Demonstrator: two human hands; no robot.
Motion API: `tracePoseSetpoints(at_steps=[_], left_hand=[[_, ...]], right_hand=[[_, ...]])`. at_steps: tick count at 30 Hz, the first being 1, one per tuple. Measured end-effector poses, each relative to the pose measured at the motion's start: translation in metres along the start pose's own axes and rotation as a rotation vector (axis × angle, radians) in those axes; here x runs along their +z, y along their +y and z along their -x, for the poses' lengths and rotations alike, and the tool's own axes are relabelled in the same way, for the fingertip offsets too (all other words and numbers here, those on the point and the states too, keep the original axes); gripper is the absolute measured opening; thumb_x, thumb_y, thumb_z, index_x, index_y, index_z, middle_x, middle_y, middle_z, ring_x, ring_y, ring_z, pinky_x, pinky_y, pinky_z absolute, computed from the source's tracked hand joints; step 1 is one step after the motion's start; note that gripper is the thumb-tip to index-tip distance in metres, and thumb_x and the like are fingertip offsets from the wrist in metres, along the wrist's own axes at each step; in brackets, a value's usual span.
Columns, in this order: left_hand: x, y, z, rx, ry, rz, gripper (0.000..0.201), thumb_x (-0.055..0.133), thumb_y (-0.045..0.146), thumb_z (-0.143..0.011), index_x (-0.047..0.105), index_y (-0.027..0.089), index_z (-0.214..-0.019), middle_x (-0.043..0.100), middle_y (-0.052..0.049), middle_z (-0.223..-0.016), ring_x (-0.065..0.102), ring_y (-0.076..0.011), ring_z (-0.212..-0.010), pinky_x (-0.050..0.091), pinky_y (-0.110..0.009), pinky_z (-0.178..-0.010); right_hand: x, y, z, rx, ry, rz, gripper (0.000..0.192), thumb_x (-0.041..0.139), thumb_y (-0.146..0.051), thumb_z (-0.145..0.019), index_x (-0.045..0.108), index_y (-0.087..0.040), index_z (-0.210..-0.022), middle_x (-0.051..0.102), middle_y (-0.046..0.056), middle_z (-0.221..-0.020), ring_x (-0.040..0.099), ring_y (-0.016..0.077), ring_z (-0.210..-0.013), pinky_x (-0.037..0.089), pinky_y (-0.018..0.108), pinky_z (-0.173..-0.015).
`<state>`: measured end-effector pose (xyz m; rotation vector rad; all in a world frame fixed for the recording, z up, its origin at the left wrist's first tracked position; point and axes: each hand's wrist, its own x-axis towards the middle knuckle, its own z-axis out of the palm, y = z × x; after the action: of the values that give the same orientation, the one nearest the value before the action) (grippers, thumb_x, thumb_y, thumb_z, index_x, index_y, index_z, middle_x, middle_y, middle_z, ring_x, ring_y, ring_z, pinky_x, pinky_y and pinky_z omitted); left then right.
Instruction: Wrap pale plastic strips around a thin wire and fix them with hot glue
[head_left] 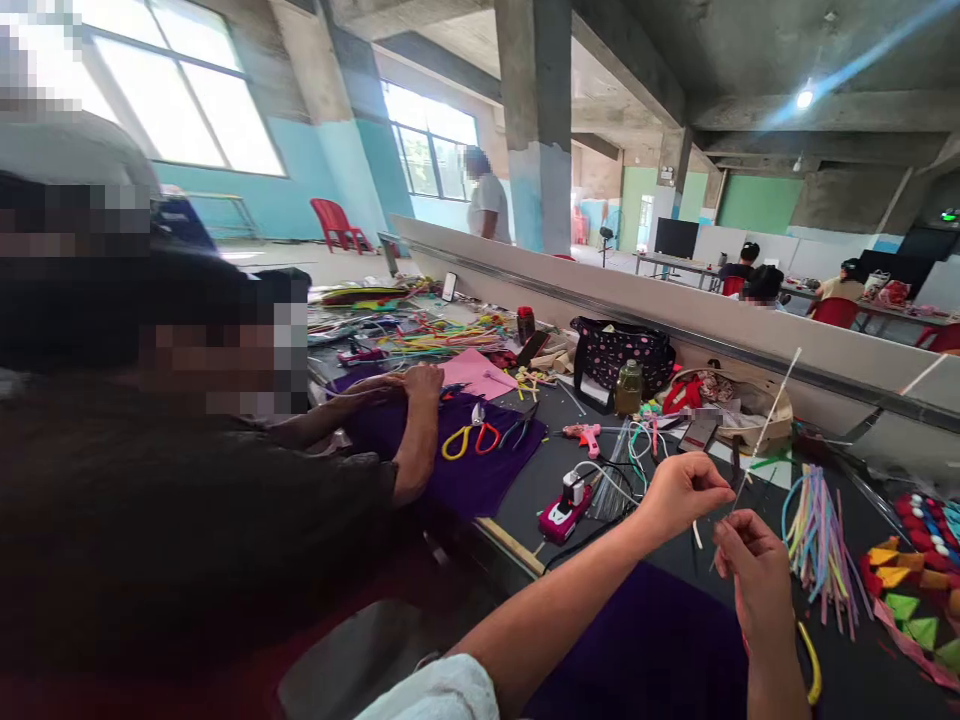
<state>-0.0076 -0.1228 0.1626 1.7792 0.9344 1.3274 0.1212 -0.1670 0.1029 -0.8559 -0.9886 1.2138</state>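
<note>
In the head view, my left hand (pixel 684 495) pinches a thin white pipe cleaner (pixel 776 408) between thumb and fingertips. It slants up to the right, fuzzy at the top and wire-thin lower down. Just below, my right hand (pixel 757 560) has its fingertips closed around the lower end of the same piece. Under my forearms lies a dark purple cloth (pixel 645 640). Beside my right wrist shows a yellow handle (pixel 810 660), its tool mostly hidden. To the right rests a bundle of pastel pipe cleaners (pixel 819 545).
A co-worker (pixel 247 520) sits close on my left, hands over another purple cloth (pixel 480 485) with pliers (pixel 471 440). A pink glue gun (pixel 585 437), power strip (pixel 564 515), jar (pixel 628 388) and basket (pixel 772 425) stand ahead. A white partition (pixel 637 305) edges the table.
</note>
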Motion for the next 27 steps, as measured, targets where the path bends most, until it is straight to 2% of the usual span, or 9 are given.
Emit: tracePoseSetpoints(at_steps=[4,9,17,19,21,23,25,27], left_hand=[[-0.006,0.009,0.010,0.010,0.011,-0.010,0.015,0.071,0.025,-0.068,0.063,0.014,-0.061,0.051,0.003,-0.059,0.042,-0.0083,-0.054,0.031,-0.021,-0.051],[-0.013,0.013,0.026,0.047,0.012,-0.073,0.016,0.070,0.022,-0.070,0.062,0.014,-0.058,0.054,0.001,-0.061,0.044,-0.0089,-0.057,0.031,-0.021,-0.053],[-0.010,0.023,0.047,0.042,-0.039,-0.068,0.018,0.070,0.028,-0.074,0.066,0.014,-0.063,0.056,0.000,-0.063,0.048,-0.0097,-0.057,0.032,-0.021,-0.051],[-0.020,0.026,0.051,0.056,-0.038,-0.130,0.020,0.068,0.031,-0.077,0.066,0.015,-0.065,0.055,0.000,-0.063,0.047,-0.0098,-0.056,0.032,-0.021,-0.052],[-0.038,0.025,0.060,0.061,-0.051,-0.282,0.019,0.065,0.030,-0.079,0.067,0.015,-0.068,0.057,-0.001,-0.065,0.051,-0.0112,-0.060,0.034,-0.022,-0.054],[-0.064,0.018,0.076,0.038,-0.213,-0.560,0.018,0.062,0.027,-0.082,0.067,0.017,-0.068,0.059,-0.002,-0.067,0.056,-0.0142,-0.066,0.036,-0.023,-0.059],[-0.090,0.007,0.097,-0.065,-0.453,-0.871,0.030,0.062,0.033,-0.082,0.063,0.016,-0.057,0.057,-0.004,-0.057,0.058,-0.0181,-0.063,0.036,-0.026,-0.059],[-0.112,-0.003,0.117,-0.159,-0.608,-1.031,0.034,0.063,0.042,-0.080,0.062,0.017,-0.057,0.055,-0.004,-0.054,0.059,-0.0208,-0.062,0.037,-0.028,-0.060]], right_hand=[[0.003,-0.002,0.007,-0.019,0.000,0.003,0.026,0.077,-0.036,-0.070,0.058,-0.018,-0.069,0.052,-0.006,-0.061,0.042,0.0046,-0.042,0.032,0.018,-0.040],[0.006,-0.001,0.012,-0.044,0.001,-0.009,0.026,0.076,-0.035,-0.071,0.057,-0.019,-0.070,0.051,-0.006,-0.062,0.041,0.0046,-0.041,0.030,0.019,-0.039],[0.011,-0.001,0.017,-0.100,0.030,-0.026,0.027,0.078,-0.034,-0.070,0.054,-0.019,-0.072,0.050,-0.008,-0.061,0.041,0.0044,-0.041,0.031,0.019,-0.039],[0.011,-0.002,0.017,-0.116,0.054,-0.021,0.027,0.078,-0.033,-0.070,0.054,-0.019,-0.073,0.050,-0.007,-0.062,0.041,0.0043,-0.041,0.031,0.019,-0.039],[0.009,-0.003,0.017,-0.126,0.083,-0.004,0.027,0.077,-0.033,-0.071,0.054,-0.019,-0.073,0.052,-0.007,-0.062,0.041,0.0040,-0.040,0.030,0.018,-0.039],[0.007,-0.002,0.015,-0.127,0.095,0.018,0.026,0.076,-0.034,-0.072,0.055,-0.019,-0.072,0.053,-0.006,-0.061,0.042,0.0037,-0.040,0.029,0.018,-0.039],[0.005,-0.001,0.013,-0.117,0.090,0.033,0.026,0.075,-0.034,-0.072,0.055,-0.018,-0.072,0.054,-0.006,-0.061,0.042,0.0037,-0.040,0.029,0.018,-0.039],[0.005,0.002,0.011,-0.108,0.081,0.040,0.026,0.075,-0.034,-0.072,0.055,-0.018,-0.072,0.054,-0.006,-0.060,0.042,0.0036,-0.040,0.029,0.018,-0.039]])
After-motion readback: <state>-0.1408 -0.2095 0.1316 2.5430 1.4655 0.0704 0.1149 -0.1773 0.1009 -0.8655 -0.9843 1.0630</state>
